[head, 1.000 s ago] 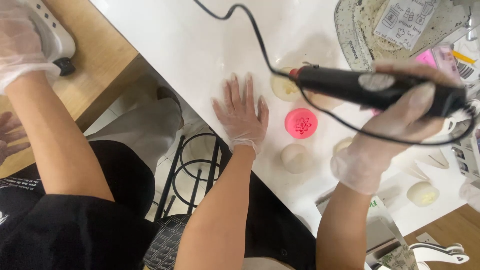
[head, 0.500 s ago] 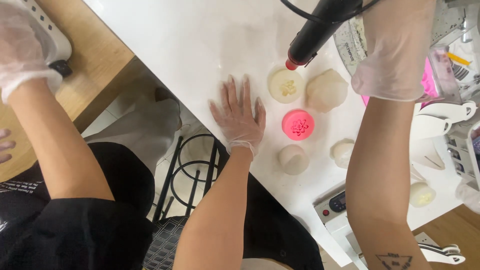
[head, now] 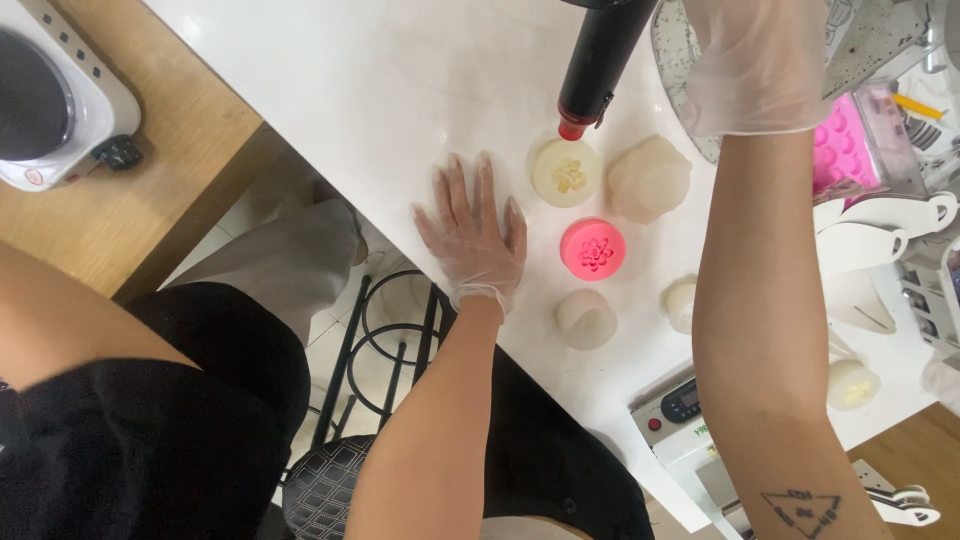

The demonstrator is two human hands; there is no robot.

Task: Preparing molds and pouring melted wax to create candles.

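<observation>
Heat tool (head: 598,60) in right hand (head: 758,62), nozzle over cream candle (head: 565,172).

White table (head: 380,90) lies bare leftward — soaps (head: 594,249) crowd the right.

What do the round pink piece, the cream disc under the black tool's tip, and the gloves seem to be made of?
The pink piece looks like wax or soap: matte, slightly glowing, with a moulded flower on top. The cream disc looks the same sort of material, smooth and waxy; which one I cannot tell. The gloves on the left hand and right hand look like thin clear plastic, wrinkled and see-through.
</observation>
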